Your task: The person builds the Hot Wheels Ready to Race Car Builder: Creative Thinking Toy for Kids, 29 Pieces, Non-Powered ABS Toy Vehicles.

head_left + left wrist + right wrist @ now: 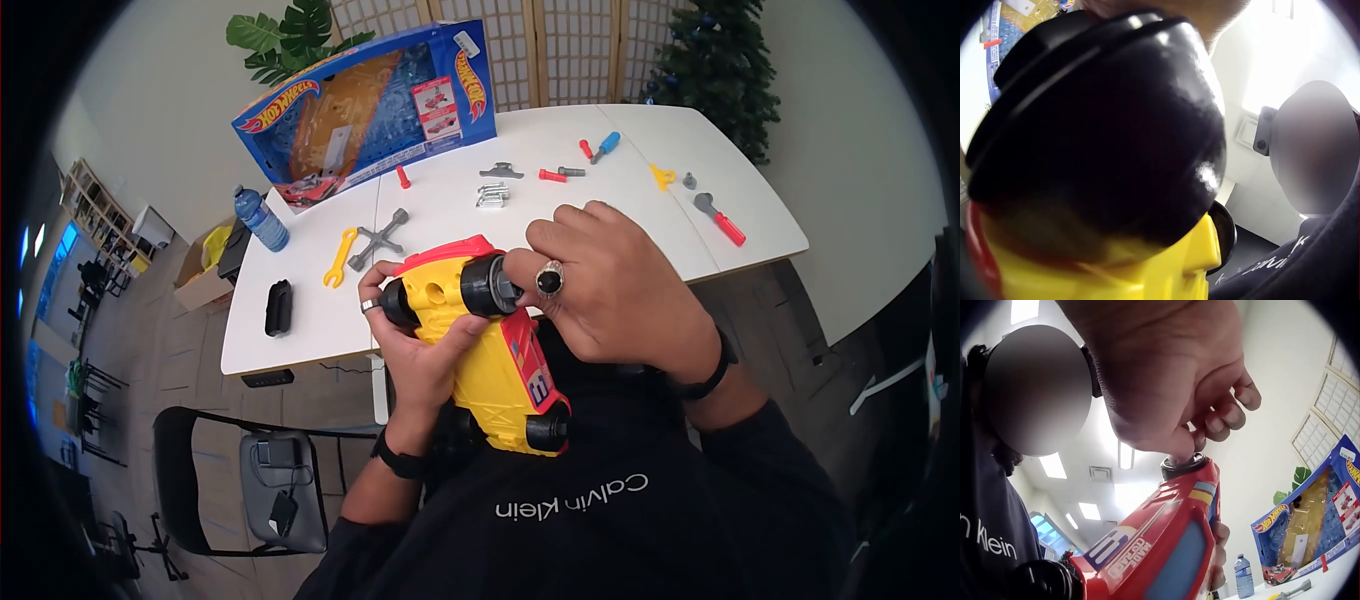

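A toy car [485,375] with a yellow underside, red body and black wheels is held up in front of the chest, its underside towards the head camera. My left hand [418,362] grips it near one end, with the thumb across the yellow underside. The right hand [625,290] has its thumb and fingers curled at a black wheel [482,286], pinching its grey hub [506,292]. In the right wrist view the red side of the car [1154,550] shows, with fingertips at the wheel [1184,465]. A black wheel [1104,131] fills most of the left wrist view.
On the white table [440,215] lie a yellow wrench [341,257], a grey cross-shaped wrench [379,240], a black part [279,307], a silver engine-like part [493,195], a red-handled tool [720,220] and a blue-handled screwdriver [606,147]. A Hot Wheels box [370,115] and water bottle [261,218] stand behind.
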Demonstrator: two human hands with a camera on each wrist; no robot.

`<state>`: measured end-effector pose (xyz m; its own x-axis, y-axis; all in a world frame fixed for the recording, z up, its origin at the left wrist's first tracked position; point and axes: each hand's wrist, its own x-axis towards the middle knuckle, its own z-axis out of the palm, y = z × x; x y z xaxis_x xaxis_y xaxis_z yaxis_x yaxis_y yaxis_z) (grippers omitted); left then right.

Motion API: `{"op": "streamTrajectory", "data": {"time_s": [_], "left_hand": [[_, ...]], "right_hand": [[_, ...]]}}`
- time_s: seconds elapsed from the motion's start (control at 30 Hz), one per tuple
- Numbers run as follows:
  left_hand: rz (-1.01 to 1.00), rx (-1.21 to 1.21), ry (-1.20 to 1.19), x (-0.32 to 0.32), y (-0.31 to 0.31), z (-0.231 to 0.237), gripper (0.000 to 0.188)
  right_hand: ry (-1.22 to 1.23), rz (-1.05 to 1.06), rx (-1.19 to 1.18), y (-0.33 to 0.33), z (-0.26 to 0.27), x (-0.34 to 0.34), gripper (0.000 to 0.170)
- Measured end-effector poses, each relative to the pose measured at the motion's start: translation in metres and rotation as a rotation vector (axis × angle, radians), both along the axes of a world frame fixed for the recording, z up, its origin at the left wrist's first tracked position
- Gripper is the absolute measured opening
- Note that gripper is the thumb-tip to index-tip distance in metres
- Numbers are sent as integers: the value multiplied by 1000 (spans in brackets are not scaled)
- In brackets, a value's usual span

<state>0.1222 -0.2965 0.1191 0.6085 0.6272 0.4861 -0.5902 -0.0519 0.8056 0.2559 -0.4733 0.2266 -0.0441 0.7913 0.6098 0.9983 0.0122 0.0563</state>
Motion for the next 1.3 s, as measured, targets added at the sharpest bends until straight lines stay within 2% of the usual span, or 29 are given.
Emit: {"op": "streamTrajectory", "data": {"time_s": [0.13,0.2,0.33,0.5,0.63,0.77,0.83,0.9,0.97,1.0,1.03,1.1,1.13,1.17,1.23,1.27,1.3], "left_hand": [[27,49,-18,-4,-6,9,99],[39,49,-30,-4,-8,14,99],[25,33,-27,-4,-9,9,99],[73,84,-13,-3,-10,7,99],[131,69,1,-6,-13,4,103],[144,93,-11,-6,-11,-1,102],[144,95,-24,-4,-9,-3,102],[140,101,-23,0,-9,-3,105],[26,21,-84,2,-6,-6,110],[5,-12,-47,6,0,-10,118],[-76,-21,-125,11,11,-23,113],[-116,-219,-14,11,27,-37,107],[-418,-211,-139,11,38,-46,100],[-557,-339,-288,16,33,-38,103],[-411,-339,-221,21,42,-45,103],[-325,-351,-183,22,44,-45,103],[-233,-361,-142,23,47,-44,103]], "right_hand": [[-19,40,11,-2,11,1,26],[-151,31,56,-2,16,2,26],[-157,-2,22,-2,8,-2,25],[12,-51,67,-2,-5,-8,25],[45,-135,25,-6,-8,-17,25],[72,-138,102,-5,-15,-18,22],[144,-116,68,-5,-15,-20,27],[136,-114,84,-5,-19,-15,21],[368,198,193,-1,-30,-4,14],[428,229,221,-2,-33,2,20],[423,238,218,-3,-36,9,20],[646,-26,113,-3,-43,23,27],[729,-108,-22,-3,-49,31,35],[730,-101,-27,-1,-58,35,35],[1051,146,-404,4,-87,39,68],[1141,323,-504,11,-110,40,89],[1174,452,-445,19,-131,35,93]]}}
